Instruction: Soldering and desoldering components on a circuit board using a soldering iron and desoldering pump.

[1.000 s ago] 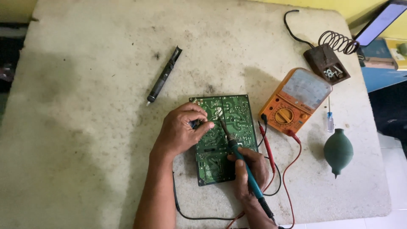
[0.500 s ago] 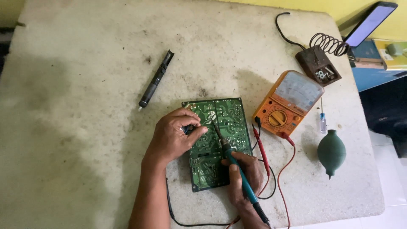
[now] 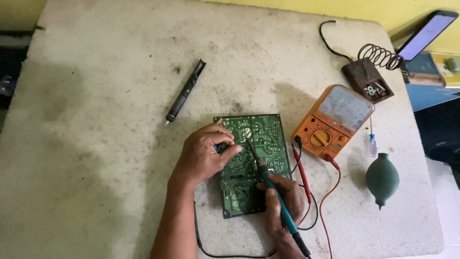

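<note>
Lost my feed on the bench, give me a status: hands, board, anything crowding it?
Left hand pinching something small on the green circuit board. Right hand holds soldering iron, tip on board. Orange multimeter and its leads close on the right.

The left half of the bench lies bare, giving wide passage there; only a black desoldering pump lies slantwise above the green circuit board. Right of the board the way is crowded: an orange multimeter just beside it, its red and black leads looping across the surface, then a small screwdriver and a green blower bulb. A soldering stand blocks the far right corner.
</note>
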